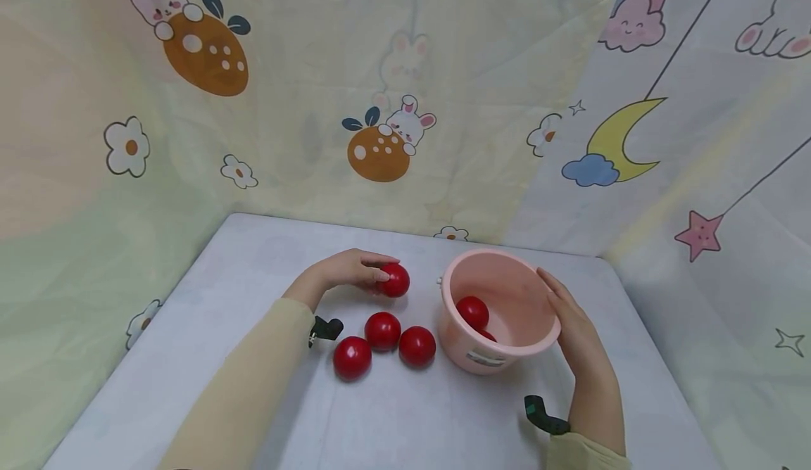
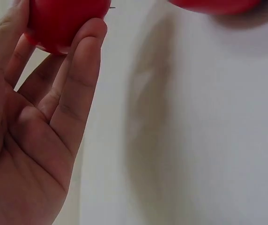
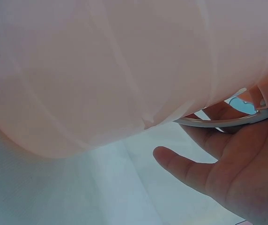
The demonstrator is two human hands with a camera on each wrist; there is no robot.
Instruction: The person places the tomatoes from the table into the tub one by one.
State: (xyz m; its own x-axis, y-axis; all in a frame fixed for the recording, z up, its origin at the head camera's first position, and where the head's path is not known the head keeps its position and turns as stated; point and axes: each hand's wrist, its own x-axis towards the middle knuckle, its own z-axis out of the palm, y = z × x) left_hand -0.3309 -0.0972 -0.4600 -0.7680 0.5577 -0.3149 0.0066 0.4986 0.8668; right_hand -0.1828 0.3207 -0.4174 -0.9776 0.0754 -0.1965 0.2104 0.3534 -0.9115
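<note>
At the left, a beige sleeve [image 1: 243,385] leads to the left hand [image 1: 348,270], whose thumb and fingers pinch a glossy red ball [image 1: 397,281]; whether that ball is clear of the white surface [image 1: 380,428] is hard to tell. Nearer the wearer, three loose balls form a bent row on the surface: a front ball [image 1: 352,359], a middle ball [image 1: 382,331] and a right-hand ball [image 1: 417,347], touching or very nearly so.

Next along stands a pink bucket [image 1: 455,340], its mouth open, with an upper ball [image 1: 472,312] and a partly hidden ball [image 1: 487,335] inside (the near wall covers most of that second one). At the far right, the right hand [image 1: 579,329] rests against the bucket's side, fingers extended towards the rim and thumb spread away from the wall, beside the grey handle [image 3: 218,123].

Judging by this layout, the filling is roughly a third done: two balls visibly in, one in hand, three yet to be picked up.
</note>
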